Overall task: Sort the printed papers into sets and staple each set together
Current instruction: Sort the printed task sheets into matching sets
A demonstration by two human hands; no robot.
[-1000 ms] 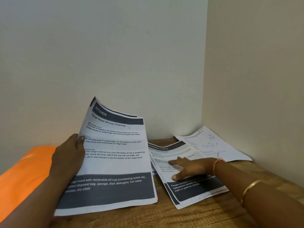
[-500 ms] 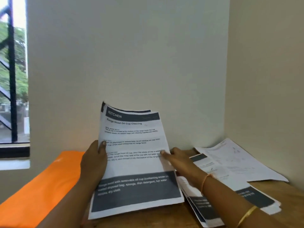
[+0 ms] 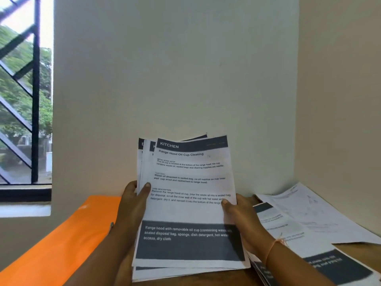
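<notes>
Now my right hand (image 3: 245,220) joins my left hand (image 3: 132,205), both pinching the upright KITCHEN stack (image 3: 189,211).
Loose sheets (image 3: 309,215) lie right, seemingly unsorted; nothing looks stapled yet.

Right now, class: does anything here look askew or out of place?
Yes. The held stack is fanned, sheet tops poking out at its upper left. The papers on the table lie skewed and overlapping.

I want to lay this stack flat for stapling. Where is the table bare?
Little wood shows: a strip of table in front of the held stack, and a wedge at the right edge between the white sheets and the dark-banded page. The right side is crowded. The orange surface to the left lies uncovered.
</notes>
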